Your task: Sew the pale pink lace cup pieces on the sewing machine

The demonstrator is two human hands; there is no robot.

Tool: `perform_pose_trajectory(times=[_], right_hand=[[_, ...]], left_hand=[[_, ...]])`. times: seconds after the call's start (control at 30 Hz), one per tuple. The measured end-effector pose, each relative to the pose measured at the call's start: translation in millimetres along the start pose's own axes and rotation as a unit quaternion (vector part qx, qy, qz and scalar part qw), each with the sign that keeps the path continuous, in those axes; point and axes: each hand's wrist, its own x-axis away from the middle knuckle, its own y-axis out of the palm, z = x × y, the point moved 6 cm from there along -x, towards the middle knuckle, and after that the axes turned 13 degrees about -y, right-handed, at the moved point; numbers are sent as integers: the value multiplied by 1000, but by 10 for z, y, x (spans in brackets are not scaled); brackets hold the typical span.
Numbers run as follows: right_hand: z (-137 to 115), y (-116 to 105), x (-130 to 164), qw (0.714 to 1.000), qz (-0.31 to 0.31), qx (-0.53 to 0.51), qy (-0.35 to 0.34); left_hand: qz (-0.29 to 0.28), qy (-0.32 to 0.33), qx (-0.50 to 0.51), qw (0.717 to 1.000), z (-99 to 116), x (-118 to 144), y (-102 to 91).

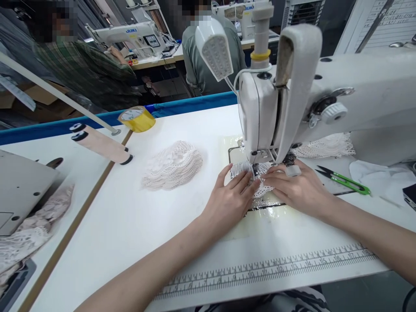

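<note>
In the head view, your left hand (229, 200) and right hand (297, 189) lie flat with fingers spread, pressing a lace piece (251, 177) under the sewing machine (269, 112) needle. It looks only partly stitched; the lace pile (172, 167) at far left lies apart from your hands.

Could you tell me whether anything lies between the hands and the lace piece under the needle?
Nothing visible does: the left hand and right hand both rest flat on the lace piece at the sewing machine foot.
</note>
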Motion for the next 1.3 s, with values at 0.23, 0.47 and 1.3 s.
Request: perform_pose_trajectory(times=[0.23, 0.47, 1.3], right_hand=[[8, 8, -1, 999, 6, 33, -3], [182, 80, 22, 974, 18, -158, 163], [-101, -40, 30, 998, 37, -43, 0]], left_hand=[[-4, -29, 47, 998, -43, -55, -16], [-89, -190, 255, 944, -279, -197, 27], [12, 43, -23, 999, 53, 107, -97]])
